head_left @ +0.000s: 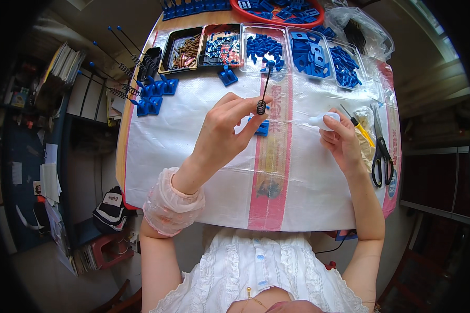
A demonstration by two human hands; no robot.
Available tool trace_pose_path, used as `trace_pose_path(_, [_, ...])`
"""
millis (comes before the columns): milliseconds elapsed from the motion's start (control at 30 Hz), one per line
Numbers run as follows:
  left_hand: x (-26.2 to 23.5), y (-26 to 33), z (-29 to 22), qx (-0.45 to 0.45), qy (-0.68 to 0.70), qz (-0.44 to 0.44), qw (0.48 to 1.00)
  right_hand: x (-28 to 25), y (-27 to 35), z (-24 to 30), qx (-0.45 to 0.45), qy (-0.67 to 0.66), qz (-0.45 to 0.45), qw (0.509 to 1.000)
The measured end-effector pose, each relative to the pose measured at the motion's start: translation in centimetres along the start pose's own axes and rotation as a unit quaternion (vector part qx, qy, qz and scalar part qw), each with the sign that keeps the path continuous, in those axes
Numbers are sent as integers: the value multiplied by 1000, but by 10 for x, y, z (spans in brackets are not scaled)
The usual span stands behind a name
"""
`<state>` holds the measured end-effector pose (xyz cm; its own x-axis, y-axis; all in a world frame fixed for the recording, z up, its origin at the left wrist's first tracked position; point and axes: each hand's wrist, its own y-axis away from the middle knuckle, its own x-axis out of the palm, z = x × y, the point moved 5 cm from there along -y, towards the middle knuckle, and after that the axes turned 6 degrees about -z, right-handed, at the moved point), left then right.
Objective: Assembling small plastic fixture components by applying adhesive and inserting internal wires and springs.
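Pinching a thin black rod (265,88) at its coiled spring end, the left hand (225,130) is raised over the white woven sheet (193,156); thumb and fingers press together on the coil, and the rod points away toward the trays, a small blue knob at its far tip. The right hand (342,142) curls closed around a small white bottle (324,120), nozzle pointing left, toward the spring. Between the hands, partly hidden behind the left fingers, a blue plastic piece (262,127) lies on the sheet.

Just right of the right hand lie black-handled scissors (382,154) and a yellow-handled tool (361,128). Farther off, left of centre, several blue pieces with sprung rods already fitted (151,94) sit in a cluster near the table edge. One loose blue piece (227,75) lies just before the trays. Along the far edge stands a row of trays (230,44): copper-coloured parts, mixed small hardware, then three with blue parts. Beyond them, a red basin (277,11) holds more blue pieces.
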<state>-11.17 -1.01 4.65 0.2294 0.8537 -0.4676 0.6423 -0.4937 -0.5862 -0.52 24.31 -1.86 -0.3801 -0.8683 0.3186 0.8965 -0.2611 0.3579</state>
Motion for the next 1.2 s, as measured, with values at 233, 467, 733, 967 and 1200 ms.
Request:
trace_pose_path(233, [0, -1, -1, 0, -1, -2, 1000, 5, 2, 3, -8, 2, -14, 1000])
trace_pose_path(467, [-1, -1, -2, 1, -4, 1, 1000, 6, 0, 1, -7, -5, -12, 1000])
trace_pose_path(733, [0, 0, -1, -1, -3, 4, 1000, -1, 0, 0, 0, 3, -8, 1000])
trace_pose_path(967, [0, 0, 0, 3, 1, -1, 1000, 3, 3, 5, -8, -15, -26, 1000])
trace_pose_path(1200, [0, 0, 0, -1, 0, 0, 1000, -3, 8, 10, -7, -74, -33, 997])
